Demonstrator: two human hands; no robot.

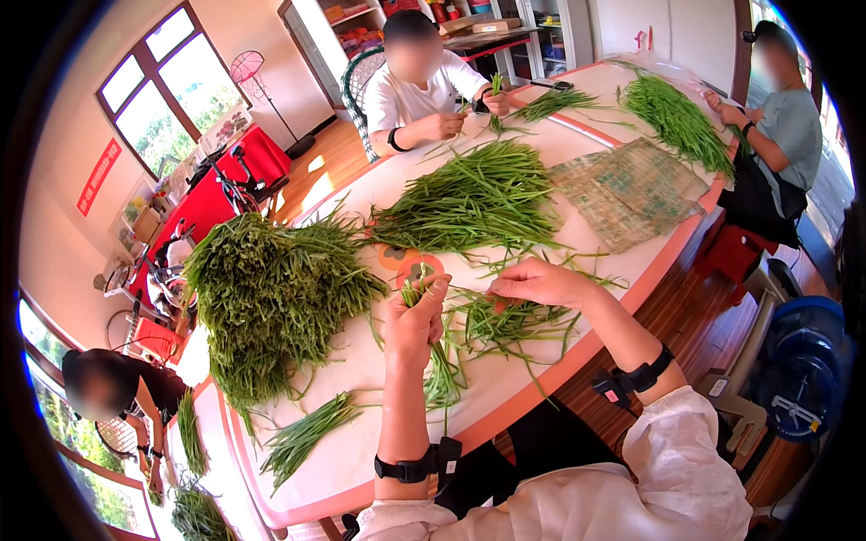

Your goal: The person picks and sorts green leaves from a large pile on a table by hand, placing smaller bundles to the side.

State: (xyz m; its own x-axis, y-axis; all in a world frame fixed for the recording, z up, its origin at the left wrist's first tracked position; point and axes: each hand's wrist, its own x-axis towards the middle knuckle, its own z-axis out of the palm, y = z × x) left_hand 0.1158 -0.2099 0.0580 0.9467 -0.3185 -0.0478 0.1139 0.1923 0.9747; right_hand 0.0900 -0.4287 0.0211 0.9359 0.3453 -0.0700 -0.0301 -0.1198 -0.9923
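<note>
My left hand point(414, 328) is raised over the near part of the table and closed around a small bunch of slender green stalks point(443, 375), which look like garlic chives. Pale ends stick up above the fist, and the long green parts hang below it. To its right, my right hand point(534, 283) is held with thumb and fingertips pinched together; whether a thin strand lies between them is too small to tell. Under and around that hand lies a loose, tangled heap of stalks and leaves point(504, 321) on the pale tabletop point(487, 406).
A tall stack of stalks point(284, 311) stands left, a wide pile point(467, 196) lies ahead, and a small bundle point(308, 433) is near left. A woven mat point(629, 193) lies right. Three people sit around, one across point(423, 95) handling stalks. A blue water bottle point(805, 365) is low right.
</note>
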